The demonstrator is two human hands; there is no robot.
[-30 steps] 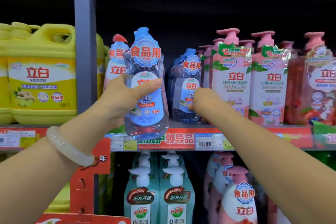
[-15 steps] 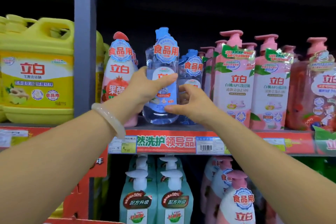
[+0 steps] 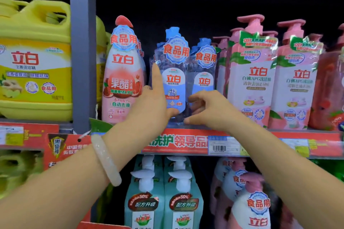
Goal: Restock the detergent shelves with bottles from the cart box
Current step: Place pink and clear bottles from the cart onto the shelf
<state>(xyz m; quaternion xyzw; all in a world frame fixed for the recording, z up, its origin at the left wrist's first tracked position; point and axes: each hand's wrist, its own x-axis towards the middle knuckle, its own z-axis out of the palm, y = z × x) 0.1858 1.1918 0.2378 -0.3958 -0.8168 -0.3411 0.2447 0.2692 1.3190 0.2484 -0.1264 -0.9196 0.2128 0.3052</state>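
A clear blue detergent bottle (image 3: 174,72) stands upright at the front of the middle shelf (image 3: 176,143). My left hand (image 3: 150,104) holds it low down, with the thumb across its front and the index finger straight up along its left side. A second blue bottle (image 3: 203,72) stands just behind and to the right. My right hand (image 3: 210,111) hovers at the bases of both bottles, its fingers loosely curled and its thumb near the shelf lip. The cart box is out of view.
A pink pomegranate bottle (image 3: 122,80) stands close on the left, beside a grey upright post (image 3: 81,42) and yellow jugs (image 3: 35,72). Pink pump bottles (image 3: 251,80) crowd the right. Teal pump bottles (image 3: 163,201) fill the shelf below.
The blue bottle went from the air in front of the shelf onto the shelf beside the other one. My left index finger straightened. My right hand slid down to the bottle bases.
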